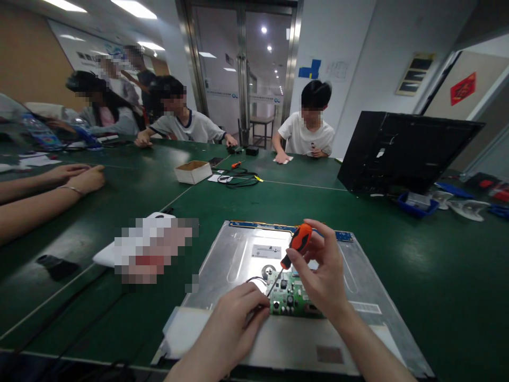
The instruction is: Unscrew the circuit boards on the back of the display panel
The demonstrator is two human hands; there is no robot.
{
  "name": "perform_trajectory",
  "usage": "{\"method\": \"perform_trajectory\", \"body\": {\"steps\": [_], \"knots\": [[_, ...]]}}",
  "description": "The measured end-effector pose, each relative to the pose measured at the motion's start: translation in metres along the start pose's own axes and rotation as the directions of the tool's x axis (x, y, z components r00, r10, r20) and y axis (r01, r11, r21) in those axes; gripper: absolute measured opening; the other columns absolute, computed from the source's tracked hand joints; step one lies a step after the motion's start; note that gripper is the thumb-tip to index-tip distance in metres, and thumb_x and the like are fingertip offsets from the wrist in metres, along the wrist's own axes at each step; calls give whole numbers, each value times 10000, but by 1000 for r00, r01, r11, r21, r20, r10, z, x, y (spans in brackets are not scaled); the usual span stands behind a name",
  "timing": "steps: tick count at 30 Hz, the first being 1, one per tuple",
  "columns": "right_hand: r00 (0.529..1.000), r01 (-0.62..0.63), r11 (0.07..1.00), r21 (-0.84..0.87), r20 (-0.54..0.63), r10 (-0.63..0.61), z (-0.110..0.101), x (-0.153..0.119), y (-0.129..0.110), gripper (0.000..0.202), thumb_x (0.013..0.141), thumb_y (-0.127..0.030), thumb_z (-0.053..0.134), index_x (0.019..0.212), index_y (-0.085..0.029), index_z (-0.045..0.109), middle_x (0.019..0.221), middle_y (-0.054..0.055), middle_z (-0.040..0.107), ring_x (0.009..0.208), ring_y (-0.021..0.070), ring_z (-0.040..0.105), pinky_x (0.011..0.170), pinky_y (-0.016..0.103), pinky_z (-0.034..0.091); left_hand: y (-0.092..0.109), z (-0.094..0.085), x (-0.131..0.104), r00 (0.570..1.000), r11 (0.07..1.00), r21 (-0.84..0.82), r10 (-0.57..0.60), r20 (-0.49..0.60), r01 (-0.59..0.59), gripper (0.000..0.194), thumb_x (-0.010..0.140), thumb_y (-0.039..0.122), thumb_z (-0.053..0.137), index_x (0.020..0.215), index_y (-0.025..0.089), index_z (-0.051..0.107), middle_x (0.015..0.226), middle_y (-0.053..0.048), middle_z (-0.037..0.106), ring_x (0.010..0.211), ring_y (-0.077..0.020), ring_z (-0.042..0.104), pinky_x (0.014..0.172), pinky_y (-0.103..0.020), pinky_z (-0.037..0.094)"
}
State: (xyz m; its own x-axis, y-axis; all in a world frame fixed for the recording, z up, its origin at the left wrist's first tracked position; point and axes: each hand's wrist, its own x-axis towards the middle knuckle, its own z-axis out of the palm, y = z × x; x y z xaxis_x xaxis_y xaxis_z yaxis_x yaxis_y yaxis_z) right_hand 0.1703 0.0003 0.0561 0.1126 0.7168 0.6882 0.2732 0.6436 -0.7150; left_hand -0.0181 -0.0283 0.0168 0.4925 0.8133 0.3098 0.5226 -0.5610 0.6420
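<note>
My right hand (326, 276) holds an orange and black screwdriver (301, 237) by its handle. The shaft slants down and left, and its tip ends by the left edge of a green circuit board (292, 292). Close to that tip, my left hand (240, 315) has its fingers bent and pressed together at the board's edge; what they hold, if anything, is hidden. Under the board lies a large silver metal panel (358, 276), with a blue circuit strip (344, 236) along its far edge. A thin dark wire (254, 279) curves beside the board.
A dark monitor (409, 154) and a blue tray (417, 206) stand at the right. An open cardboard box (194, 174) and a coiled black cable (242, 179) lie farther back. Another person's hands (85, 178) rest at the left; several people sit across the green table (139, 185).
</note>
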Motion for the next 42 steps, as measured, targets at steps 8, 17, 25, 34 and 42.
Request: {"method": "perform_trajectory", "body": {"steps": [8, 17, 25, 34, 42], "knots": [[1000, 8, 1000, -18, 4, -8, 1, 1, 0, 410, 875, -230, 669, 1237, -263, 480, 805, -51, 673, 519, 101, 646, 382, 180, 449, -3, 3, -1, 999, 999, 12, 33, -11, -33, 193, 869, 90, 475, 822, 198, 627, 826, -49, 670, 736, -184, 625, 626, -252, 417], [1000, 10, 1000, -6, 9, -10, 1, 0, 1, 408, 881, -227, 664, 1241, -263, 474, 807, -54, 672, 511, 92, 646, 380, 173, 449, 1, 2, 0, 999, 999, 26, 45, 13, -45, 196, 903, 102, 452, 854, 198, 617, 867, -58, 661, 794, -195, 617, 653, -261, 417], [999, 26, 1000, 0, 22, -25, 1, -1, -1, 407, 883, -225, 660, 1240, -270, 471, 805, -56, 664, 516, 99, 652, 379, 179, 454, 2, 0, 2, 1000, 1000, 7, -6, 31, 6, 161, 859, 87, 484, 816, 199, 591, 850, -44, 652, 770, -187, 604, 650, -262, 420], [996, 83, 996, -37, 22, -83, 2, -2, 0, 420, 887, -209, 645, 1262, -275, 468, 806, -49, 667, 505, 98, 641, 379, 181, 470, 3, 0, 0, 999, 998, 47, -32, 19, 31, 154, 854, 84, 532, 839, 202, 629, 872, -50, 658, 817, -209, 610, 697, -291, 437], [991, 135, 989, -52, 15, -135, 0, -3, -1, 446, 879, -192, 648, 1278, -277, 468, 794, -52, 660, 487, 88, 609, 391, 183, 470, 5, -1, -1, 1000, 992, 126, 1, 26, -4, 152, 863, 95, 542, 853, 200, 651, 881, -58, 662, 843, -236, 598, 750, -350, 426]]}}
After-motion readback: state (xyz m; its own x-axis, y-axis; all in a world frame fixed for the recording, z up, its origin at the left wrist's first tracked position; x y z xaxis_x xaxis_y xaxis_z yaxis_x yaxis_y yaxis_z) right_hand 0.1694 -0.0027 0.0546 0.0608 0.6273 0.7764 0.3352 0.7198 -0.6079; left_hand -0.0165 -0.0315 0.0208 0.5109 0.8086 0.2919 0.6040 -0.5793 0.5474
